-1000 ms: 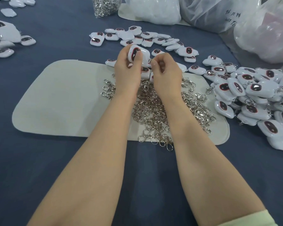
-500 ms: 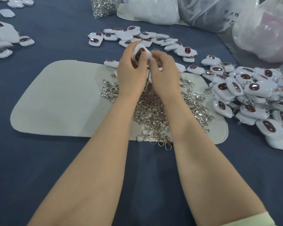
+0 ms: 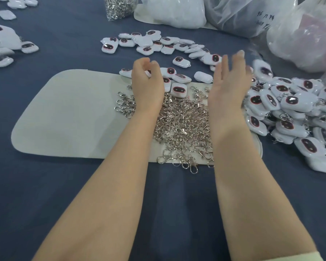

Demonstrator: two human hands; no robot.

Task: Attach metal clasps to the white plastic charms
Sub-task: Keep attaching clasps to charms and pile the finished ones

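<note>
- Our left hand (image 3: 148, 83) hangs over the far edge of the white mat (image 3: 68, 113), back upward, fingers loosely curled. We see nothing held in it.
- Our right hand (image 3: 230, 80) is raised by the mat's far right corner, fingers straight and slightly spread, motion-blurred and holding nothing.
- Just past those fingertips is a blurred charm (image 3: 263, 69), at the far end of the right heap of charms (image 3: 294, 110). We cannot tell whether it touches the heap.
- The clasps (image 3: 183, 125) lie heaped on the right half of the mat, between our forearms, pointing every way. At the mat's near edge a few hooks reach onto the blue cloth (image 3: 64, 204).
- A face-up charm (image 3: 179, 89) sits at the mat's far edge between our hands. Its long axis runs left to right along that edge, and its dark, red-rimmed oval faces up.
- The scattered charms (image 3: 149, 44) lie further off on the cloth, mostly face up, with mixed long axes. The left group of charms (image 3: 0, 48) lies at the cloth's left edge.
- Along the far edge stand a clear bag of clasps (image 3: 119, 6) and a marked plastic bag (image 3: 262, 17). Its handwriting seems to begin "96", and we cannot read the rest.
</note>
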